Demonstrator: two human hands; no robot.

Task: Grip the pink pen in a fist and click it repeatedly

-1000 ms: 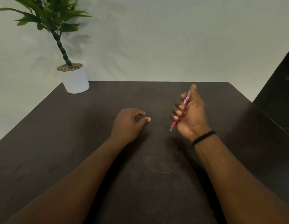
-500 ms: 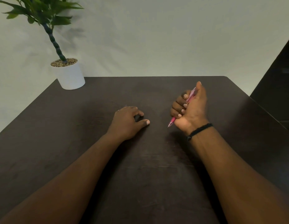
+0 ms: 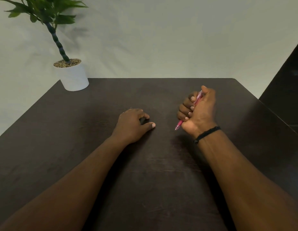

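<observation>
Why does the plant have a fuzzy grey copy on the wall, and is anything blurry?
In the head view, soft light throws the plant's faint, blurred shadow onto the wall to its right; the hands and arms cast dark shadows on the table. The right hand and pink pen look slightly soft, the left hand sharper. The wide lens splays the table's edges outward.

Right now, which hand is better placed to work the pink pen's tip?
Right. The right hand already grips the pink pen in a fist, tip down; the left hand rests loosely curled on the table, holding nothing.
</observation>
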